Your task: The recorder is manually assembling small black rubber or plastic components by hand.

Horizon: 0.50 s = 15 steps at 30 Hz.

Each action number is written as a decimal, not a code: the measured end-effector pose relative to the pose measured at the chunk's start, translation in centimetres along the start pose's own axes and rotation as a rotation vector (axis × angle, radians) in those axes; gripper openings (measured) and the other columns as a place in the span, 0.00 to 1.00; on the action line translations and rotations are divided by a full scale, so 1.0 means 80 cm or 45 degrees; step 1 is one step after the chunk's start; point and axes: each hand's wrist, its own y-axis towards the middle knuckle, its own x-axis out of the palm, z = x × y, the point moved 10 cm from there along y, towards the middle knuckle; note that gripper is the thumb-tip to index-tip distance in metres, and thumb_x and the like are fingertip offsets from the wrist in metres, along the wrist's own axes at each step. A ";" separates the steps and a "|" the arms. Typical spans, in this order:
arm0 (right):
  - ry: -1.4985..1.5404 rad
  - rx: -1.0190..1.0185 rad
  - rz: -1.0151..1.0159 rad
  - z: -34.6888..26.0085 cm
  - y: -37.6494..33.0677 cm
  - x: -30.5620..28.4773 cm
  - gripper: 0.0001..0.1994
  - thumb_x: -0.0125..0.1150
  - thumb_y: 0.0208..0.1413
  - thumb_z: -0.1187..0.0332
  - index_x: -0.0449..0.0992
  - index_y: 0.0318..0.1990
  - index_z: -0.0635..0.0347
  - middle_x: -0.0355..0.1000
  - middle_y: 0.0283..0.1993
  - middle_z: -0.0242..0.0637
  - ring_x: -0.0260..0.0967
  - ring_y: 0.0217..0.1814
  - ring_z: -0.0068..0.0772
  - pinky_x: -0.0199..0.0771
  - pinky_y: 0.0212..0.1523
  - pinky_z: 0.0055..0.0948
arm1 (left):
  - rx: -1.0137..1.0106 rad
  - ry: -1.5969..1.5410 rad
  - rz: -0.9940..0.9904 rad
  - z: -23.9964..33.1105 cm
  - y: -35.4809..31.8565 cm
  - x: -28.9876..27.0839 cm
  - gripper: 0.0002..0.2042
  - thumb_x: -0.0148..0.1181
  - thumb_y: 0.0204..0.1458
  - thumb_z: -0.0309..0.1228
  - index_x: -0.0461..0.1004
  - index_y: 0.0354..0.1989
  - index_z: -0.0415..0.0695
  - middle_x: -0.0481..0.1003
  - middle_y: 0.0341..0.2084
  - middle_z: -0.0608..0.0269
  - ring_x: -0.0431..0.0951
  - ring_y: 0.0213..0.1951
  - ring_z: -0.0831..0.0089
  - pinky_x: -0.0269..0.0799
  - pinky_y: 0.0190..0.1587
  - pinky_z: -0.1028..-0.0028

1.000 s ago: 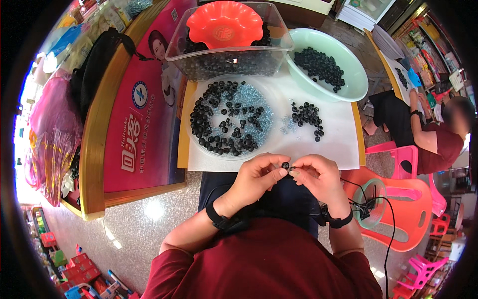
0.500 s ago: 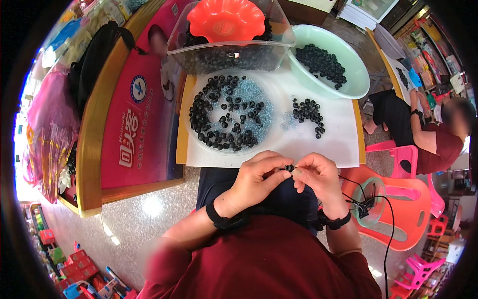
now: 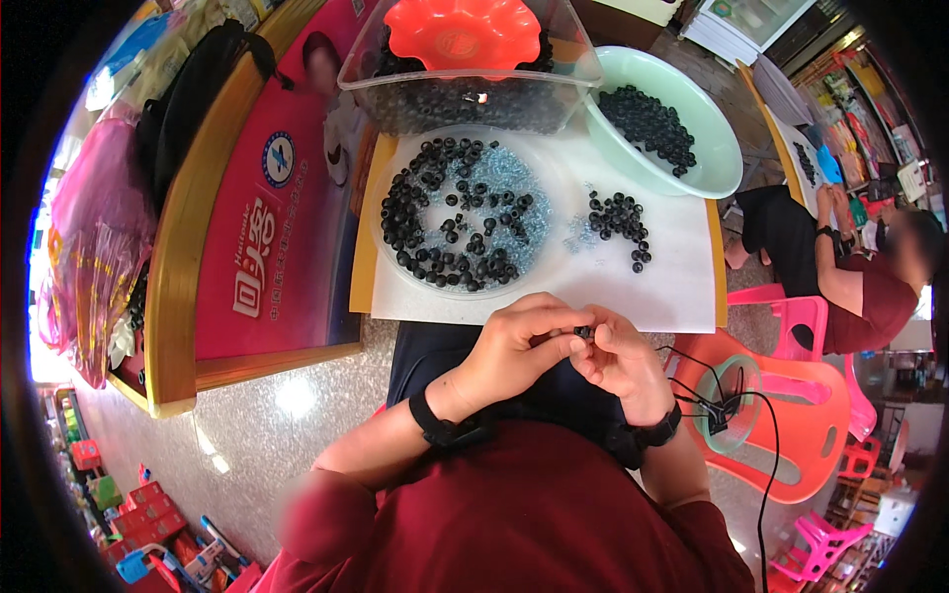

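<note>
Above my lap, close to the table's near edge, my left hand (image 3: 522, 348) pinches a small black bead (image 3: 583, 332) between thumb and forefinger. My right hand (image 3: 625, 368) meets it from the other side, its fingers curled and its thumb beside the bead; what these fingers hold, if anything, is hidden. Beyond my hands lies a round clear tray (image 3: 388, 259) with many black beads (image 3: 403, 211) and tiny pale-blue clear pieces (image 3: 526, 203). To the tray's right, a loose pile of black beads (image 3: 619, 217) rests on the white tabletop (image 3: 672, 287) beside a few pale-blue pieces.
Behind the tray stands a clear plastic bin (image 3: 474, 94) of black beads with a red scalloped bowl (image 3: 460, 35) on top. A pale-green basin (image 3: 720, 163) holds more. Right of me are an orange chair (image 3: 806, 435) with cables and a seated person (image 3: 855, 287).
My right hand has shifted slightly left and turned, its fingers now curled under the bead. The left hand keeps its pinch. The whole view has tilted a little.
</note>
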 end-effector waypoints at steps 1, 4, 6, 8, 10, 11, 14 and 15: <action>0.000 0.002 0.000 0.001 0.000 0.001 0.18 0.67 0.57 0.60 0.70 0.45 0.63 0.73 0.27 0.37 0.73 0.25 0.29 0.71 0.20 0.22 | -0.001 0.000 0.002 -0.001 0.000 0.000 0.13 0.65 0.53 0.21 0.80 0.47 0.41 0.74 0.34 0.65 0.73 0.27 0.81 0.69 0.25 0.81; 0.040 0.048 0.036 0.006 0.000 0.008 0.18 0.66 0.58 0.58 0.71 0.46 0.64 0.73 0.29 0.35 0.71 0.25 0.27 0.69 0.19 0.20 | 0.004 -0.038 0.024 -0.002 -0.001 -0.003 0.13 0.65 0.53 0.20 0.80 0.47 0.41 0.73 0.33 0.65 0.72 0.26 0.82 0.68 0.24 0.82; 0.036 0.059 -0.028 0.006 0.001 0.019 0.18 0.64 0.60 0.58 0.71 0.48 0.63 0.71 0.30 0.34 0.68 0.24 0.24 0.65 0.18 0.19 | 0.043 0.005 0.023 0.001 -0.001 -0.003 0.12 0.65 0.52 0.20 0.81 0.46 0.41 0.72 0.34 0.65 0.71 0.25 0.83 0.67 0.22 0.83; 0.019 0.020 -0.033 0.006 0.000 0.013 0.18 0.63 0.60 0.58 0.71 0.47 0.63 0.70 0.30 0.33 0.67 0.24 0.23 0.63 0.17 0.18 | 0.160 0.060 0.044 -0.001 -0.002 -0.003 0.12 0.66 0.52 0.21 0.81 0.45 0.41 0.72 0.35 0.65 0.71 0.25 0.83 0.67 0.22 0.83; 0.004 -0.022 -0.036 0.005 -0.002 0.012 0.17 0.62 0.61 0.58 0.71 0.46 0.62 0.69 0.30 0.32 0.65 0.23 0.23 0.62 0.17 0.18 | 0.277 0.115 0.061 0.010 -0.003 -0.003 0.12 0.66 0.52 0.21 0.81 0.45 0.41 0.72 0.35 0.65 0.71 0.24 0.83 0.66 0.21 0.83; -0.006 -0.040 -0.032 0.004 -0.003 0.014 0.15 0.62 0.62 0.59 0.71 0.45 0.62 0.69 0.29 0.32 0.65 0.23 0.23 0.61 0.17 0.18 | 0.169 0.084 0.036 0.003 -0.004 -0.003 0.11 0.66 0.52 0.21 0.81 0.45 0.41 0.72 0.34 0.65 0.71 0.25 0.82 0.67 0.22 0.83; -0.058 -0.078 -0.001 -0.003 -0.004 0.020 0.12 0.60 0.63 0.62 0.71 0.43 0.62 0.69 0.28 0.31 0.66 0.22 0.23 0.61 0.16 0.18 | 0.092 0.078 0.018 -0.004 -0.003 -0.001 0.11 0.66 0.52 0.21 0.81 0.44 0.41 0.72 0.33 0.65 0.71 0.26 0.82 0.68 0.24 0.82; -0.097 -0.085 0.032 -0.005 -0.005 0.019 0.11 0.60 0.63 0.63 0.70 0.42 0.61 0.69 0.28 0.31 0.66 0.22 0.22 0.61 0.16 0.19 | 0.113 0.097 0.030 -0.002 -0.004 -0.001 0.10 0.66 0.52 0.21 0.81 0.44 0.41 0.72 0.33 0.66 0.72 0.26 0.82 0.68 0.24 0.81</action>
